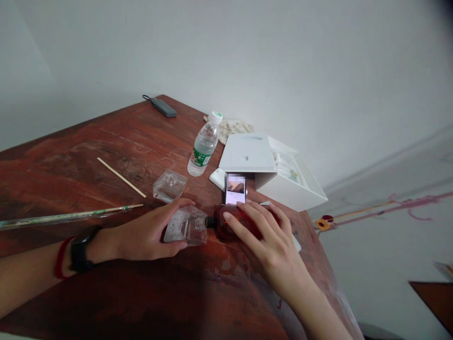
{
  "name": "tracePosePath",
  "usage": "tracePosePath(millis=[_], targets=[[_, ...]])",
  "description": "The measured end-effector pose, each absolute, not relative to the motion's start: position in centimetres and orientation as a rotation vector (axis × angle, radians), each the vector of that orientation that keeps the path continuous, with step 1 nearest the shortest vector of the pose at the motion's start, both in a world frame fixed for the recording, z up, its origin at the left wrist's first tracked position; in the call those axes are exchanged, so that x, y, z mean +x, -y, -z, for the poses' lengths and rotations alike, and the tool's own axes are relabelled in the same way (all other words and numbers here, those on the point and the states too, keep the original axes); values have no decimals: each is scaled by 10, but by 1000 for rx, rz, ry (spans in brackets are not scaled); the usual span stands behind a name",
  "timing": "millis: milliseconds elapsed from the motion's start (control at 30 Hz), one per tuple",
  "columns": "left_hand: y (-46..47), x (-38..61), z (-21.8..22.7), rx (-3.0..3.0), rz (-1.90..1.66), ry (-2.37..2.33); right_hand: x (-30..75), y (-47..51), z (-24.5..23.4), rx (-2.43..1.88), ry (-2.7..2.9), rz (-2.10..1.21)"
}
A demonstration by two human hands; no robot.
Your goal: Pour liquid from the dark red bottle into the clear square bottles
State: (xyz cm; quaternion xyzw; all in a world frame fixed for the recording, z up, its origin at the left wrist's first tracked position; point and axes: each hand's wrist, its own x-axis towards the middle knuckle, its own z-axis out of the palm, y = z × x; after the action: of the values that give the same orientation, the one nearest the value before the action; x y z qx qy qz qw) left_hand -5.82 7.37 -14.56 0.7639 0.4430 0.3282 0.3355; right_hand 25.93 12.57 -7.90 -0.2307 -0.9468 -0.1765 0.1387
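My left hand [148,233] grips a small clear glass bottle [187,226] lying on its side on the brown wooden table [106,156]. My right hand [264,236] wraps over a dark red bottle [226,224], also on its side. The red bottle's black neck meets the mouth of the clear bottle. A second clear square glass bottle [170,185] stands just behind my left hand. A black watch and a red band sit on my left wrist.
A plastic water bottle [204,145] with a green label stands mid-table. A phone [235,190] leans behind the red bottle. An open white box [272,167] sits at the right edge. Thin sticks [121,177], a wrapped long stick [67,217], a grey device [163,107] and crumpled cloth [233,127] lie around.
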Motion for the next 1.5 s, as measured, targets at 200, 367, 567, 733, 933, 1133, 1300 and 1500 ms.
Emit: tracePosePath(millis=[200,367,567,733,933,1133,1300,1500], targets=[[-75,-59,148,2005,-880,-1153,259,-125,76,-687,2744,512],[-75,-57,148,1984,-870,-1153,258,-125,77,-683,2747,507],[-75,-58,147,1991,-864,-1138,258,-125,78,-675,2733,480],[-74,-59,150,1981,-871,-1170,256,-125,76,-667,2720,484],[-73,-59,149,1980,-863,-1185,258,-124,76,-661,2724,498],[-73,-58,148,1978,-845,-1184,258,-125,77,-676,2745,504],[-73,-58,150,1979,-839,-1179,259,-125,77,-683,2752,514],[-73,-58,148,1977,-861,-1169,258,-125,76,-684,2737,514]])
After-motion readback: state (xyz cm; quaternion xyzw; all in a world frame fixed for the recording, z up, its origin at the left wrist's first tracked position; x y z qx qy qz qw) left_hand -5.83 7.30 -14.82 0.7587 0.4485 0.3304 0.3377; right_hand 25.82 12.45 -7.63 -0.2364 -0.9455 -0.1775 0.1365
